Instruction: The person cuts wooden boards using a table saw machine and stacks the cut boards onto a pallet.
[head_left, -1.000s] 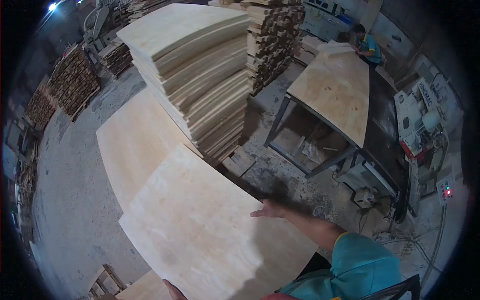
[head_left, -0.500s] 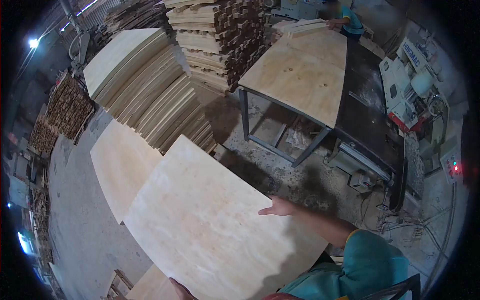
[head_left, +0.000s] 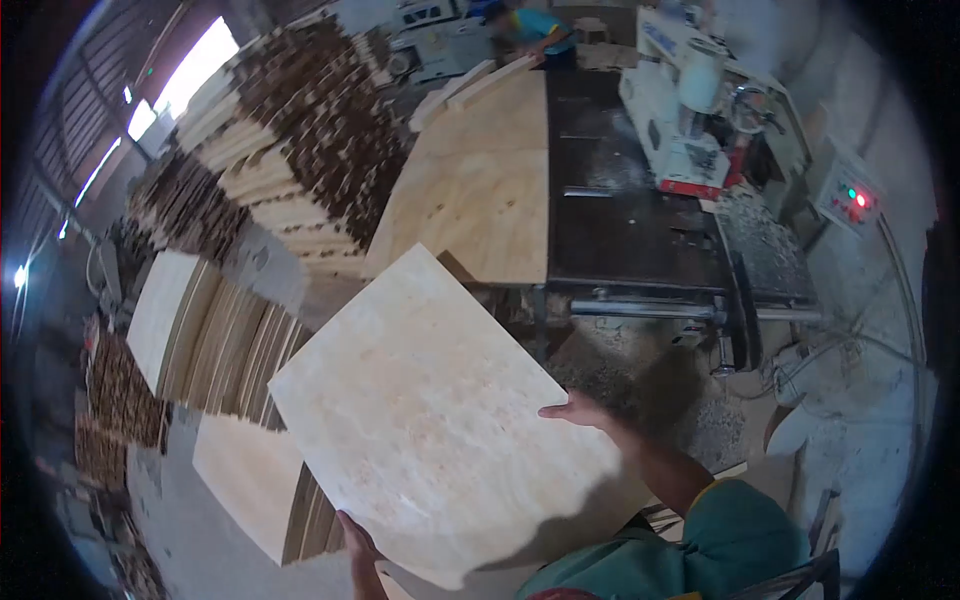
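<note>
A large pale plywood sheet (head_left: 440, 400) is held up in front of my body, its far corner pointing toward the machine table. My right hand (head_left: 580, 410) grips its right edge, thumb on the top face and the other fingers out of sight beneath. At the lower left edge, my left hand (head_left: 358, 542) is closed on the same sheet, mostly underneath it. My shadow falls across the near part of the sheet. Left of it stands a stack of similar boards (head_left: 225, 345), with a lower stack (head_left: 250, 480) in front.
A woodworking machine (head_left: 690, 140) with a dark bed (head_left: 625, 240) and plywood-topped table (head_left: 480, 210) stands ahead. Behind it, a person in a teal shirt (head_left: 545, 35) handles wooden strips (head_left: 490, 85). Tall timber piles (head_left: 310, 140) rise at left. A control box (head_left: 850, 190) is on the right.
My view has turned right, so the machine and its table now lie more directly ahead. The plywood sheet has swung the same way, away from the board stacks. Both hands keep their hold.
</note>
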